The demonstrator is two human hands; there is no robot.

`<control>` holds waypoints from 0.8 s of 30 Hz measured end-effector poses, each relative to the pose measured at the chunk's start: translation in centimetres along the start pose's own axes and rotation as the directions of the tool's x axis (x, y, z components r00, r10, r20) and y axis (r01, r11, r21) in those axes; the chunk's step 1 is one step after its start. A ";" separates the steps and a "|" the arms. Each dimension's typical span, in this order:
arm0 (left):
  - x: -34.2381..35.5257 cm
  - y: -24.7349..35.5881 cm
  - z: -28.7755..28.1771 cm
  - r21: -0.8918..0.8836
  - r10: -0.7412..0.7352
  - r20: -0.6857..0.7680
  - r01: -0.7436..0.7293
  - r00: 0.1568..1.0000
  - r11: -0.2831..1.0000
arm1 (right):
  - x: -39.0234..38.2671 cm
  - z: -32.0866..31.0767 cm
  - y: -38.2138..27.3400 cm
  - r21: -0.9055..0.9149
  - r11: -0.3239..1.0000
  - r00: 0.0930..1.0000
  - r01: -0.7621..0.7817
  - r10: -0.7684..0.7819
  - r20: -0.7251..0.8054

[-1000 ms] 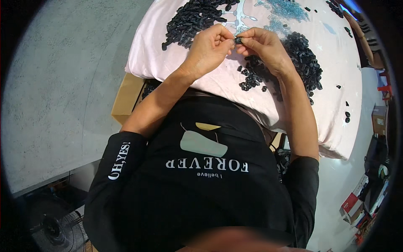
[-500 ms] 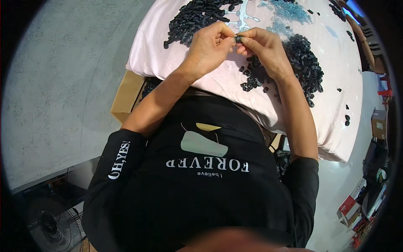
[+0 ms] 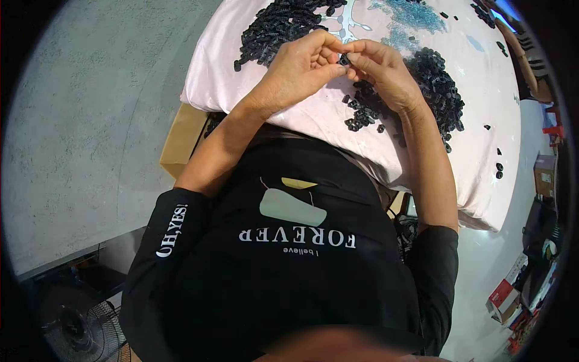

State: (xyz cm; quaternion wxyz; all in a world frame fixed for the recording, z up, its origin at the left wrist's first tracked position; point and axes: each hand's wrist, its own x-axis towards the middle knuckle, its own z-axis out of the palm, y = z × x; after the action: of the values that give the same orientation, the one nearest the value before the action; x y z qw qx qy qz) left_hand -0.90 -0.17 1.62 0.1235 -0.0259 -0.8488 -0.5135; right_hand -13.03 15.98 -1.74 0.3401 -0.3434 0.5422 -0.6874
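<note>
My left hand (image 3: 306,65) and my right hand (image 3: 383,71) meet fingertip to fingertip above the pink cloth. Between them they pinch a small black ring-like part (image 3: 344,60), its detail too small to make out. To the left of my hands spreads a pile of small black parts (image 3: 274,33). Another black pile (image 3: 435,90) lies on the right, partly behind my right wrist, with loose pieces (image 3: 360,114) scattered on its near side. Beyond my fingers sits a heap of small clear bluish pieces (image 3: 415,17).
The pink cloth (image 3: 482,151) covers a table with a few stray black parts near its right edge. A cardboard box (image 3: 181,136) stands beneath the left side. A fan (image 3: 78,329) is at lower left. Another person's arm (image 3: 523,60) shows at the far right.
My fingers have shifted slightly around the small black part, and my left thumb has moved a little nearer and to the right. The piles look the same.
</note>
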 end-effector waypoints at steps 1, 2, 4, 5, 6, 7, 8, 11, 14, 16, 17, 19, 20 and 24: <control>0.0 0.1 0.0 0.001 0.000 0.000 0.000 1.000 1.000 | 0.0 0.0 0.1 0.026 1.000 1.000 0.003 -0.004 0.012; 0.0 0.3 0.0 -0.009 -0.011 0.036 0.012 0.999 1.000 | 0.1 0.0 0.0 0.026 1.000 1.000 0.004 -0.004 0.013; -0.1 0.9 -0.1 -0.017 -0.023 0.073 0.024 0.997 1.000 | 0.1 -0.2 -0.1 0.017 1.000 0.998 0.005 -0.006 0.062; -0.1 1.4 -0.2 0.025 -0.037 0.112 0.035 0.993 0.999 | 0.0 -0.1 -0.1 0.016 1.000 0.998 0.006 -0.007 0.063; -0.2 1.6 -0.3 0.068 -0.053 0.150 0.044 0.987 0.997 | 0.0 0.0 -0.2 0.017 1.000 0.998 0.001 -0.002 0.066; -0.1 1.5 -0.3 0.067 -0.053 0.149 0.044 0.987 0.997 | -0.1 0.1 -0.3 0.018 1.000 0.998 -0.004 0.003 0.069; -0.1 1.1 -0.3 0.112 0.011 0.130 -0.025 0.991 0.993 | -0.2 0.2 -0.4 0.017 1.000 0.997 -0.004 0.003 0.071; -0.2 0.8 -0.2 0.175 0.112 0.103 -0.129 0.988 0.976 | -0.2 0.2 -0.6 0.034 0.999 0.996 -0.017 0.014 0.085; -0.4 0.8 -0.1 0.229 0.197 0.086 -0.211 0.977 0.950 | -0.2 0.0 -0.6 0.023 1.000 0.993 -0.014 0.011 0.117; -0.4 0.6 0.1 0.264 0.245 0.079 -0.257 0.966 0.930 | -0.2 0.0 -0.6 0.024 1.000 0.991 -0.017 0.014 0.133; -0.4 0.4 0.3 0.282 0.309 0.049 -0.310 0.950 0.908 | -0.2 0.0 -0.6 0.024 1.000 0.991 -0.017 0.014 0.134; -0.4 0.0 0.4 0.301 0.373 0.021 -0.361 0.928 0.882 | -0.2 0.2 -0.6 0.017 1.000 0.986 -0.025 0.022 0.163; -0.4 -0.1 0.4 0.322 0.392 0.020 -0.377 0.920 0.869 | -0.3 0.3 -0.6 0.017 1.000 0.986 -0.026 0.023 0.164; -0.3 -0.4 0.3 0.341 0.378 -0.010 -0.352 0.926 0.872 | -0.3 0.4 -0.5 -0.039 0.999 0.991 -0.037 0.042 0.130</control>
State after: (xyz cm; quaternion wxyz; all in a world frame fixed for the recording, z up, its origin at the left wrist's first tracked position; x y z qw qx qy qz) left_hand -0.69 -0.04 1.09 0.2531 -0.1449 -0.8975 -0.3308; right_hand -12.56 16.13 -1.22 0.3820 -0.3828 0.5380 -0.6466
